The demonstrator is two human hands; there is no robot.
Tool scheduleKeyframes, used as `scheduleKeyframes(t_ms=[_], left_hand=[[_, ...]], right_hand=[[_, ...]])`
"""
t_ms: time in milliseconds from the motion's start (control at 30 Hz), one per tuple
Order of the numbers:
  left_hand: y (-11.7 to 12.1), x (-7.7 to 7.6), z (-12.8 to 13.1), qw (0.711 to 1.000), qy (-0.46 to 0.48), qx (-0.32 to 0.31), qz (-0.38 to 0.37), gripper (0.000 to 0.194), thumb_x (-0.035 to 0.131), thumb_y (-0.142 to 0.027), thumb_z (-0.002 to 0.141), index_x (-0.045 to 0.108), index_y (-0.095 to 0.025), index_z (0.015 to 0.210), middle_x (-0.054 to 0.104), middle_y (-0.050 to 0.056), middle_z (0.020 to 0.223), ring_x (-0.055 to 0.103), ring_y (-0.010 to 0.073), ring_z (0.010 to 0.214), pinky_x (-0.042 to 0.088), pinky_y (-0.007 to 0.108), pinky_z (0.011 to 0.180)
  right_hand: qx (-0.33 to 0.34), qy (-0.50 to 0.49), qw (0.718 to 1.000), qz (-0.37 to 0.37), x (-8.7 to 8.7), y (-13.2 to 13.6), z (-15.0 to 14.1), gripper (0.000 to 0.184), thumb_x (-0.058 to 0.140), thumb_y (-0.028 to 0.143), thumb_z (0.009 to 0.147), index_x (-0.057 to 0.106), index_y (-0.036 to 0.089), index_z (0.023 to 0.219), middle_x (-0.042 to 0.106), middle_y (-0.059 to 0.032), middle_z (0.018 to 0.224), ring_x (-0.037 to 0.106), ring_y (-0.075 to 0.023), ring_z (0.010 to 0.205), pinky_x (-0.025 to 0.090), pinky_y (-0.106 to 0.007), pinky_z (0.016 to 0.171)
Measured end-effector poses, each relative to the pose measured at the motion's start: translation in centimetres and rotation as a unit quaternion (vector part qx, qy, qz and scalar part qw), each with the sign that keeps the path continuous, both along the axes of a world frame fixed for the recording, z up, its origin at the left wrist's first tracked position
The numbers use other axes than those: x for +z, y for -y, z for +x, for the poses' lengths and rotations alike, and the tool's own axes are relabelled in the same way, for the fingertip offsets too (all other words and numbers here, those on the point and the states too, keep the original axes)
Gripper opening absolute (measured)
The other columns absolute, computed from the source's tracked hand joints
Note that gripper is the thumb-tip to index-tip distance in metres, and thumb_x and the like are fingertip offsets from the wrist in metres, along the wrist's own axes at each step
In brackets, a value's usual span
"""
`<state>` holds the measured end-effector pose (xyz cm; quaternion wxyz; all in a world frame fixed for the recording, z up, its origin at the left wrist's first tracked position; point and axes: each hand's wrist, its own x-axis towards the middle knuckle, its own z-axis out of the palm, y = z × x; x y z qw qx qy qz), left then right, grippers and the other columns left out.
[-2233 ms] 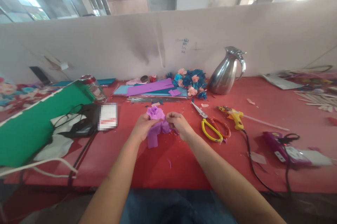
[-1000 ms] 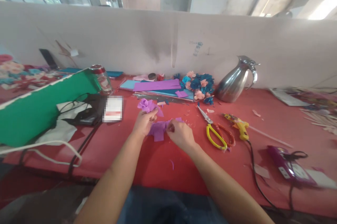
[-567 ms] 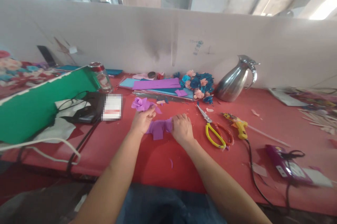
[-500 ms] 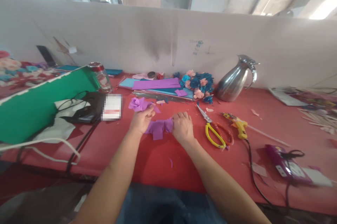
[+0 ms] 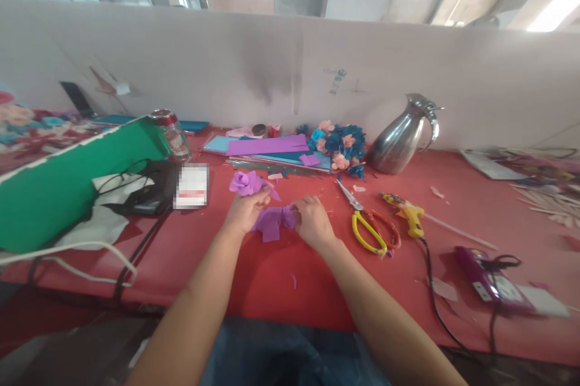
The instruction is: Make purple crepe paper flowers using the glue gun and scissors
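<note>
My left hand is closed around the base of a purple paper flower, whose rolled bloom points up and left. A loose purple strip end hangs out to the right of the thumb. Beneath and to the right of that hand lies purple crepe paper, bunched along its top with a square flap hanging toward me. My right hand pinches the right end of this crepe paper; its fingertips are partly hidden. Whether the crepe paper joins the flower behind my left hand, I cannot tell.
To the right lie scissors with yellow and red handles, a yellow glue gun and a purple box with cables. Behind stand paper flowers, stacked paper sheets, a metal jug and a glass jar. A green box is left.
The flower has shifted slightly right and turned more upright in my left hand. My right hand's fingers have changed their curl at the crepe paper's right end. The view moved a little.
</note>
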<state>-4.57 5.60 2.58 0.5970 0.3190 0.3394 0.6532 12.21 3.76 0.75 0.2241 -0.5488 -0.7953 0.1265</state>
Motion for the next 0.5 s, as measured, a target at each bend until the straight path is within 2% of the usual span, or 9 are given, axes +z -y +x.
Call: scheduleKeyframes(t_ms=[100, 200, 267, 300, 333, 400, 500], left_hand=[[-0.1, -0.4, 0.6, 0.999, -0.041, 0.004, -0.027, 0.032, 0.081, -0.020, 0.055, 0.049, -0.016, 0.053, 0.045, -0.007, 0.048, 0.043, 0.0054, 0.046, 0.034, 0.021, 0.047], [-0.5, -0.2, 1.4, 0.993, -0.073, 0.016, -0.096, 0.037, 0.083, -0.023, 0.053, 0.046, -0.016, 0.051, 0.039, -0.008, 0.042, 0.036, 0.0039, 0.039, 0.026, 0.020, 0.041], [-0.9, 0.3, 2.1, 0.988, -0.081, 0.018, -0.132, 0.038, 0.083, -0.022, 0.051, 0.045, -0.016, 0.050, 0.037, -0.009, 0.041, 0.032, 0.0030, 0.036, 0.022, 0.020, 0.038], [-1.0, 0.6, 2.5, 0.986, -0.080, 0.016, -0.144, 0.039, 0.083, -0.022, 0.050, 0.044, -0.017, 0.050, 0.036, -0.009, 0.040, 0.031, 0.0027, 0.035, 0.021, 0.020, 0.038], [-1.2, 0.8, 3.0, 0.985, -0.078, 0.010, -0.152, 0.040, 0.083, -0.022, 0.050, 0.043, -0.017, 0.049, 0.035, -0.009, 0.040, 0.031, 0.0026, 0.035, 0.021, 0.020, 0.038], [-1.4, 1.0, 4.1, 0.986, -0.071, -0.006, -0.152, 0.042, 0.083, -0.022, 0.050, 0.042, -0.017, 0.047, 0.035, -0.009, 0.039, 0.032, 0.0029, 0.035, 0.021, 0.020, 0.038], [-1.7, 0.5, 5.2, 0.994, -0.060, -0.007, -0.095, 0.034, 0.084, -0.023, 0.050, 0.051, -0.016, 0.054, 0.041, -0.009, 0.042, 0.037, 0.0040, 0.037, 0.026, 0.021, 0.040]], right_hand=[[-0.045, -0.179, 0.983, -0.025, 0.2, -0.4, -0.1, 0.026, 0.045, 0.007, 0.076, 0.064, 0.016, 0.092, 0.066, -0.0065, 0.095, 0.056, -0.0175, 0.090, 0.041, -0.028, 0.083], [-0.052, -0.385, 0.914, -0.115, 0.7, -0.8, -0.3, 0.022, 0.044, 0.024, 0.084, 0.061, 0.016, 0.096, 0.067, -0.0055, 0.096, 0.059, -0.0157, 0.086, 0.044, -0.026, 0.075], [-0.042, -0.474, 0.865, -0.160, 1.0, -0.9, -0.3, 0.030, 0.049, 0.037, 0.083, 0.060, 0.016, 0.101, 0.067, -0.0065, 0.098, 0.060, -0.0161, 0.086, 0.045, -0.025, 0.072], [-0.038, -0.499, 0.850, -0.167, 1.1, -1.0, -0.3, 0.034, 0.053, 0.041, 0.080, 0.060, 0.015, 0.101, 0.067, -0.0069, 0.098, 0.061, -0.0163, 0.086, 0.045, -0.025, 0.072], [-0.037, -0.513, 0.842, -0.163, 1.1, -1.0, -0.3, 0.036, 0.057, 0.043, 0.077, 0.060, 0.015, 0.100, 0.067, -0.0068, 0.097, 0.061, -0.0162, 0.084, 0.045, -0.025, 0.071], [-0.040, -0.517, 0.844, -0.137, 1.0, -1.2, -0.3, 0.032, 0.060, 0.043, 0.073, 0.062, 0.015, 0.090, 0.068, -0.0048, 0.086, 0.060, -0.0152, 0.077, 0.045, -0.025, 0.068], [-0.059, -0.503, 0.857, -0.095, 0.7, -1.6, -0.1, 0.023, 0.057, 0.039, 0.074, 0.060, 0.016, 0.072, 0.064, -0.0005, 0.067, 0.056, -0.0132, 0.064, 0.043, -0.024, 0.061]])
